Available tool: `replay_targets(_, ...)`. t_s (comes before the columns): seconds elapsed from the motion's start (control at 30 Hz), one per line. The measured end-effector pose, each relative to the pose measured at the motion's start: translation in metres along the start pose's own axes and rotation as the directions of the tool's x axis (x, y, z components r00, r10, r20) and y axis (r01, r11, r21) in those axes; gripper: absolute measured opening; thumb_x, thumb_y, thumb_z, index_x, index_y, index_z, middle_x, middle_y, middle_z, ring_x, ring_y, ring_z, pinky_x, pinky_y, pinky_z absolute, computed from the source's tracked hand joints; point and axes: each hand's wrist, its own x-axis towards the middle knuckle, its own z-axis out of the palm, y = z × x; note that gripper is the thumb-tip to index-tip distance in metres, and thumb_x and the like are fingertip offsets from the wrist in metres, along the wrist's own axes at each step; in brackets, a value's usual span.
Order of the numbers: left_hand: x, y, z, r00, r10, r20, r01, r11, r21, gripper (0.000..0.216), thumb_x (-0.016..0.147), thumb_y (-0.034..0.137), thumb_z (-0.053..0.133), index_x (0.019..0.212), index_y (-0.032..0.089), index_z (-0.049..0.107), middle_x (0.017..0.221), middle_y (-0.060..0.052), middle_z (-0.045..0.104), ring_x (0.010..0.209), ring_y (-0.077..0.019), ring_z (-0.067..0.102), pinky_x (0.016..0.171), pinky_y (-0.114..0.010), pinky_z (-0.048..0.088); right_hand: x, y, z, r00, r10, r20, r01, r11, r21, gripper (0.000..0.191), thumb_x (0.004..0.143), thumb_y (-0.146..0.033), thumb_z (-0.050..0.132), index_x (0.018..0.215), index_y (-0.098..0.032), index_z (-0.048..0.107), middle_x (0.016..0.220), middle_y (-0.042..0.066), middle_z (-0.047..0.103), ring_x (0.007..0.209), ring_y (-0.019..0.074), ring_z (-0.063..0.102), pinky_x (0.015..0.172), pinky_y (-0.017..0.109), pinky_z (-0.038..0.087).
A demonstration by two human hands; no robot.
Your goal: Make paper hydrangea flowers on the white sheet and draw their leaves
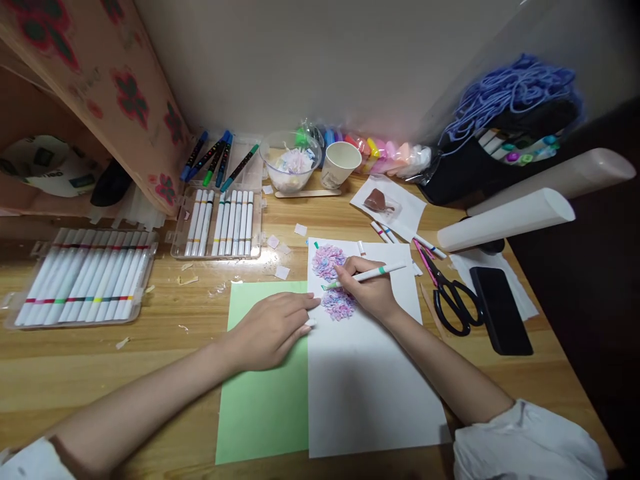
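Observation:
My right hand (373,290) grips a white marker (375,274) with a green band. Its tip touches the white paper (370,387) by a small green outline, at the left between two clusters of crumpled pink, purple and blue paper bits: the upper cluster (329,262) and the lower cluster (339,305). My left hand (273,327) lies across the green paper (265,420), its index fingertip at the white sheet's left edge. Between its curled fingers a small white marker cap (311,323) sticks out. Both sheets lie side by side on the table.
Left are marker cases (80,280) (217,223). Behind stand a clear bowl (290,163) and a paper cup (341,165). Black scissors (455,303), a phone (501,311) and paper rolls (505,220) lie right. Paper scraps (282,272) dot the wooden table (170,393).

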Motion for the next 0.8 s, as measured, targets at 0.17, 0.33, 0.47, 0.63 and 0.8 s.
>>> replay_targets(0.17, 0.0005, -0.0004, 0.0009, 0.999, 0.034, -0.026, -0.033, 0.999, 0.023, 0.025, 0.095, 0.023, 0.039, 0.103, 0.013, 0.06, 0.128, -0.013, 0.059, 0.121, -0.0234, 0.053, 0.099, -0.042, 0.046, 0.0008, -0.0028, 0.0009, 0.999, -0.025, 0.034, 0.029, 0.993, -0.11, 0.035, 0.084, -0.031, 0.059, 0.053, -0.019, 0.049, 0.049, -0.003, 0.051, 0.047, 0.0098, 0.046, 0.048, 0.024, 0.036)
replay_targets(0.33, 0.0004, 0.0, 0.0005, 0.999, 0.035, -0.026, -0.034, 0.999, 0.011, 0.025, 0.095, 0.023, 0.039, 0.101, 0.013, 0.061, 0.127, -0.012, 0.06, 0.121, -0.0236, 0.053, 0.098, -0.042, 0.047, 0.0012, -0.0007, 0.0003, 0.999, -0.045, 0.025, 0.048, 0.988, -0.146, 0.037, 0.084, -0.028, 0.058, 0.051, -0.019, 0.047, 0.048, -0.003, 0.049, 0.046, 0.0094, 0.042, 0.048, 0.024, 0.033)
replay_targets(0.47, 0.0013, 0.0, 0.0002, 0.999, 0.036, -0.031, -0.036, 0.999, -0.004, 0.026, 0.095, 0.023, 0.038, 0.1, 0.014, 0.061, 0.126, -0.013, 0.06, 0.121, -0.0238, 0.053, 0.098, -0.043, 0.048, 0.0009, -0.0009, -0.0005, 0.999, -0.045, 0.028, 0.049, 0.99, -0.131, 0.035, 0.084, -0.029, 0.058, 0.053, -0.019, 0.049, 0.05, -0.002, 0.052, 0.047, 0.0102, 0.045, 0.048, 0.025, 0.035)
replay_targets(0.63, 0.0023, -0.0002, 0.0002, 0.998, 0.04, -0.04, -0.04, 0.999, -0.009, 0.026, 0.095, 0.022, 0.038, 0.098, 0.014, 0.062, 0.124, -0.013, 0.062, 0.12, -0.0241, 0.054, 0.096, -0.044, 0.049, 0.0015, -0.0014, -0.0005, 0.997, -0.061, 0.036, 0.066, 0.984, -0.166, 0.037, 0.085, -0.029, 0.057, 0.05, -0.019, 0.046, 0.047, -0.003, 0.05, 0.046, 0.0101, 0.043, 0.048, 0.025, 0.034)
replay_targets(0.8, 0.002, -0.0005, 0.001, 0.999, 0.04, -0.036, -0.04, 0.999, -0.002, 0.024, 0.095, 0.022, 0.039, 0.098, 0.013, 0.061, 0.125, -0.013, 0.061, 0.12, -0.0243, 0.054, 0.096, -0.044, 0.048, 0.0018, -0.0018, -0.0007, 0.996, -0.07, 0.047, 0.076, 0.986, -0.149, 0.036, 0.085, -0.028, 0.057, 0.052, -0.019, 0.047, 0.048, -0.002, 0.051, 0.047, 0.0101, 0.044, 0.048, 0.024, 0.034)
